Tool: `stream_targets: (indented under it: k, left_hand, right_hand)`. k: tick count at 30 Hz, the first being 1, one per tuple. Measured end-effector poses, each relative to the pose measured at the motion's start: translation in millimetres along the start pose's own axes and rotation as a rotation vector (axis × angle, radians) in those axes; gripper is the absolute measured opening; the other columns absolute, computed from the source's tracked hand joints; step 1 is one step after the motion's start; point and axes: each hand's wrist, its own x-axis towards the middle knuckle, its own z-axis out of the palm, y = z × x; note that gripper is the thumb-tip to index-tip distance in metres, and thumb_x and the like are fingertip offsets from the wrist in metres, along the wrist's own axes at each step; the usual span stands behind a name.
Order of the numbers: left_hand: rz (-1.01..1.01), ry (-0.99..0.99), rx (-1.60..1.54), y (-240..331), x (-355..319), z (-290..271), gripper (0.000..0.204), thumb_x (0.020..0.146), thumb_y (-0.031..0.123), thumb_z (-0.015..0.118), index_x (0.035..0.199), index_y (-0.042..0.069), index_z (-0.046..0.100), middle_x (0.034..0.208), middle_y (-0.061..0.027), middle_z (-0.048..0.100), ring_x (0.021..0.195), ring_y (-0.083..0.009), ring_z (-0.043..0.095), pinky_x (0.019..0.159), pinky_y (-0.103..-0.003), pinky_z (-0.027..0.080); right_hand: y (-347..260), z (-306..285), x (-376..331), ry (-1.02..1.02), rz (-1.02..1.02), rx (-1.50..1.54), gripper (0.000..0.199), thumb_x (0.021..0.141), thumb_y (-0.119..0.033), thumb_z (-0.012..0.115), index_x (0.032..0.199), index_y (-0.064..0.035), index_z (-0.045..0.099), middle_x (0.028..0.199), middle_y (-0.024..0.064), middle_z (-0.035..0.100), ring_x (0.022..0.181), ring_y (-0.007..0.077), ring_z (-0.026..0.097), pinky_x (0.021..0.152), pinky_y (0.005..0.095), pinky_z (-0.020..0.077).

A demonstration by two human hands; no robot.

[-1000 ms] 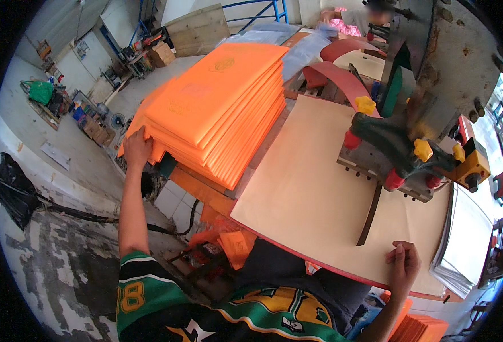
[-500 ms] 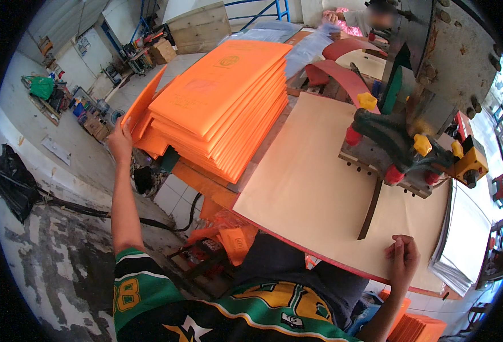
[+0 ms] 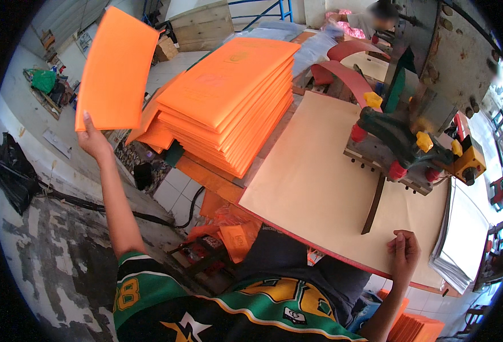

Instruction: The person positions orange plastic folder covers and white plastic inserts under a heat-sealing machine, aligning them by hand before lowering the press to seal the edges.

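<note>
- The left hand was closed on the lower edge of a single orange envelope, lifted high in the upper left of the frame, clear of everything, with open floor below it.
- The envelope stood nearly upright, tilted a little to the right, its long edges free on both sides.
- Right of it, in the upper middle, a tall stack of orange envelopes sat on the desk's left edge, well apart from the raised one.
- The right hand lay at the lower right, fingers loosely curled and holding nothing, touching the tan sheet near the desk's near edge.
- The tan sheet spread wide and bare between stack and hand, giving free room.
- A green press with yellow and red knobs stood at the sheet's far right edge.
- A pile of pale sheets lay at the right edge of the frame.
</note>
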Motion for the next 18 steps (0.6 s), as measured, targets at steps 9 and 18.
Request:
stream_targets:
  k: [9, 18]
  left_hand:
    - [-0.526, 0.03, -1.155, 88.8, -21.2, -11.8, 0.052, 0.11, 0.03, 0.069, 0.149, -0.001, 0.057, 0.149, -0.014, 0.066, 0.138, -0.0269, 0.063, 0.117, -0.049, 0.052]
    - [-0.828, -0.505, -2.02, 132.4, -139.6, -15.4, 0.046, 0.114, 0.028, 0.061, 0.152, 0.002, 0.057, 0.15, -0.0134, 0.066, 0.134, -0.0232, 0.065, 0.109, -0.044, 0.057]
  right_hand:
    - [-3.2, -1.2, -4.1, 0.08, -0.061, 0.028, 0.023, 0.115, -0.021, 0.06, 0.112, 0.0004, 0.07, 0.077, 0.002, 0.065, 0.069, 0.0076, 0.06, 0.064, 0.0236, 0.0473]
    - [-68.2, 17.9, -21.3, 0.318, -0.232, 0.13, 0.024, 0.114, -0.018, 0.059, 0.111, 0.0033, 0.069, 0.067, 0.0032, 0.063, 0.061, 0.0109, 0.062, 0.058, 0.0276, 0.0498]
